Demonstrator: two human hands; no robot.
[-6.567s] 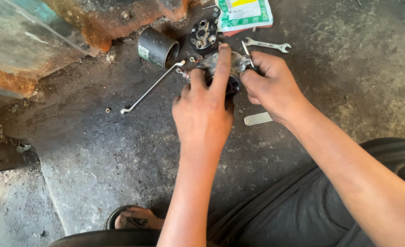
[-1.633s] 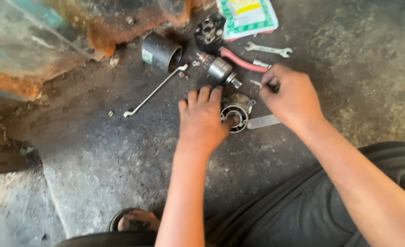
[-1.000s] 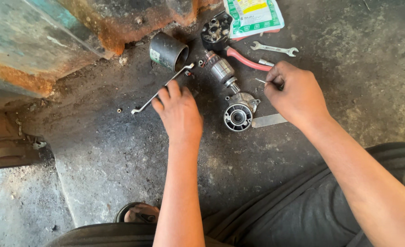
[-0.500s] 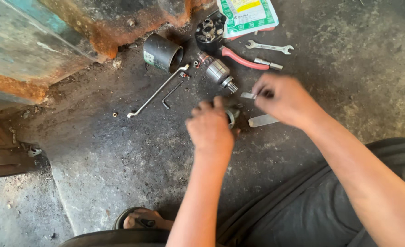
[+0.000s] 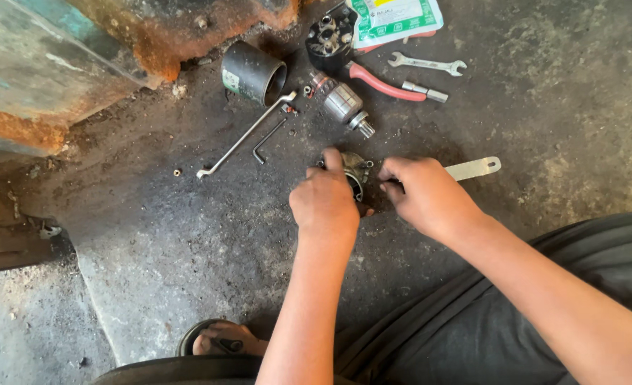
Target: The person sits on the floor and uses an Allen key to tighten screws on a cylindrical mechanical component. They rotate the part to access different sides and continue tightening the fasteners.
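Observation:
My left hand (image 5: 324, 203) grips a small round grey metal housing (image 5: 357, 170) that rests on the concrete floor, fingers curled over its left side. My right hand (image 5: 428, 197) is pinched at the housing's right edge; a small thin piece seems held between finger and thumb, mostly hidden. A flat pale metal strip (image 5: 474, 168) lies on the floor just behind my right hand.
Beyond the hands lie a grey armature (image 5: 344, 105), a dark steel cylinder (image 5: 253, 72), a long bent rod wrench (image 5: 243, 135), a small hex key (image 5: 268, 140), red-handled pliers (image 5: 385, 83), an open-end spanner (image 5: 428, 65), a green-white packet (image 5: 394, 17) and a black round part (image 5: 330, 36). Rusty machine body (image 5: 80, 64) at upper left; my sandalled foot (image 5: 219, 339) below.
My left hand left the bent rod wrench and came back right onto the round housing. A hex key now lies beside the rod. My right hand dropped down to the housing's edge.

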